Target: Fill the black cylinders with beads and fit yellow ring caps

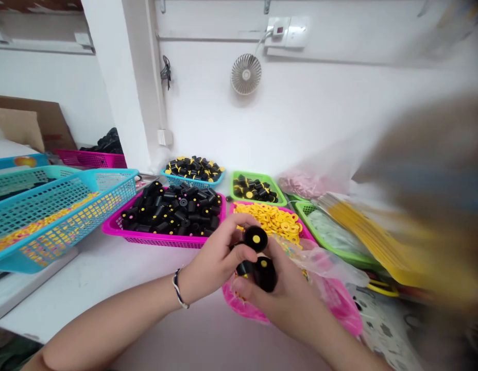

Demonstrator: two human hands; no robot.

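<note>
In the head view, the left hand (219, 252) is pinching a black cylindrical piece with a yellow dot at its centre (255, 239) between thumb and fingers, its round end facing up. The right hand (287, 288) is cupping a wider-looking black piece with a yellow centre (265, 275) just below, its fingers curling closed around the side. A third black piece (244, 268) is sitting between the two hands; with the overlap and blur, I can't fairly say which is carrying it. Both sets of fingers are bending nearly shut, leaving only the width of the pieces between them.

The step in hand looks like handling these pieces together, close above a pink container (343, 304) partly covered by clear plastic (331, 265). Any next move seems to call for steadying the lower piece while the left fingers control the upper one, without letting the middle piece slip.

Beyond the hands, a magenta basket (161, 240) is holding a heap of black cylinders (177, 211) on the white bench (142, 263). Flat yellow rings (273, 219) are lying in a heap beside it, and a light green basket (258, 203) is holding black-and-yellow pieces (250, 195) behind them.
</note>
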